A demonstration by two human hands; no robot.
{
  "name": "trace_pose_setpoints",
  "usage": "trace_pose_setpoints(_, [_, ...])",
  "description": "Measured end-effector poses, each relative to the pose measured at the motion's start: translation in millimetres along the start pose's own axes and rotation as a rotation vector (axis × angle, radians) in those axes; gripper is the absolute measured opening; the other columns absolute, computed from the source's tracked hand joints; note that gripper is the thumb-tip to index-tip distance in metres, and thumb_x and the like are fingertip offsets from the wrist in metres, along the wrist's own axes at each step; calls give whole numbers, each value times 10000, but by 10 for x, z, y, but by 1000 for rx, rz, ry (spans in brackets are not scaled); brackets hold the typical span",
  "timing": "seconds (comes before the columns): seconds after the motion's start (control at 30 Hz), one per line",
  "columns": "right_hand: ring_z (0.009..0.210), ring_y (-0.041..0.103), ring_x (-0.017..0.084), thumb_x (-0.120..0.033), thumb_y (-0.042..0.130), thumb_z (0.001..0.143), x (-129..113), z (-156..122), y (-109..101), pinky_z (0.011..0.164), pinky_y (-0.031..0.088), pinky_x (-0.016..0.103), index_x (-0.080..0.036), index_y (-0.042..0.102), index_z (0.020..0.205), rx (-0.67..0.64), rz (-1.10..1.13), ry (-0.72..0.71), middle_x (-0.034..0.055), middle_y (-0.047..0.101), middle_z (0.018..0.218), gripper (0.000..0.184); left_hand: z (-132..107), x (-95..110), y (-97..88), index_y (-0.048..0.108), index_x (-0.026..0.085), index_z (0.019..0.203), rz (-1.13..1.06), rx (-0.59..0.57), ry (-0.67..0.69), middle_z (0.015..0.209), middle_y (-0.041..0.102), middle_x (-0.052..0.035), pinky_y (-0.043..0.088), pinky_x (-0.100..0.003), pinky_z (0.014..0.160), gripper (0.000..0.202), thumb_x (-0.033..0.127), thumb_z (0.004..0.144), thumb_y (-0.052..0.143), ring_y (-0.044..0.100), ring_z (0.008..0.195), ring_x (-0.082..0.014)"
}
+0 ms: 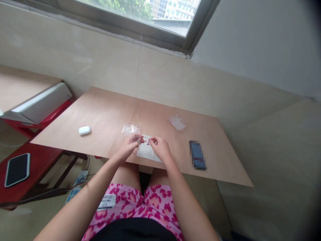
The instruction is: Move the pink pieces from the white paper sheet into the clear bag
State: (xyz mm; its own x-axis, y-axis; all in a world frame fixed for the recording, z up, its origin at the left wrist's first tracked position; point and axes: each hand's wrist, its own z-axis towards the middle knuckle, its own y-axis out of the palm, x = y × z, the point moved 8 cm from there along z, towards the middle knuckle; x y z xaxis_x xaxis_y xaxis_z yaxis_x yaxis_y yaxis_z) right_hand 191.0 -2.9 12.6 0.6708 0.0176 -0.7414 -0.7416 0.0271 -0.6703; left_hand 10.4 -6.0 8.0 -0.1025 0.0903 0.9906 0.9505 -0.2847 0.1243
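My left hand [129, 146] is closed round a small clear cup [135, 139] held just above a white sheet [147, 152] on the wooden table [105, 110]. My right hand [159, 147] is pinched over small pink pieces [149, 142] lying on the sheet; what the fingertips hold is too small to make out. An empty clear plastic bag [130, 129] lies just behind the cup.
A white earbud case [84, 130] sits at the table's left. Another clear bag [177, 122] lies at the back right, and a dark phone [198, 154] to the right. A red stand [37, 164] with a second phone [17, 169] is at the left.
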Motion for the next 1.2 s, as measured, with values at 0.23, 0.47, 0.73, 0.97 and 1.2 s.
trace_pose_setpoints(0.23, [798,674,191,-249,663,914,265,-8,276,711,425,255,-212,715,850,-11,-242,53,48,759,879,90,-7,-15,0,616,192,1106,-7,23,-40,1065,698,-86,521,-337,822,421,159,694,540,647,1064,-251])
trace_pose_setpoints(0.47, [810,652,185,-332,713,898,192,13,343,650,374,257,-219,691,874,26,-305,63,32,739,916,117,13,-57,46,616,204,1091,25,-17,-36,1084,700,-77,514,-367,909,437,124,674,514,643,1135,-260])
trace_pose_setpoints(0.73, [840,669,196,-230,653,909,194,-10,327,707,418,264,-213,718,878,4,-282,56,57,758,946,74,36,-88,33,611,206,1086,57,-28,-3,1099,707,-85,536,-380,904,438,108,673,504,643,1132,-271])
trace_pose_setpoints(0.97, [741,679,195,-341,648,915,-58,-42,23,715,496,276,-197,714,844,71,151,15,44,750,817,174,35,-70,21,634,200,1069,124,-46,46,1097,711,-84,499,-435,1028,398,83,708,516,652,1142,-274])
trace_pose_setpoints(1.2, [703,677,176,-360,638,947,-847,-158,-336,671,509,268,-205,734,945,76,347,-216,33,738,811,182,28,-106,98,651,198,1159,121,-117,87,1203,702,-96,467,-445,1075,402,104,778,560,645,1169,-268])
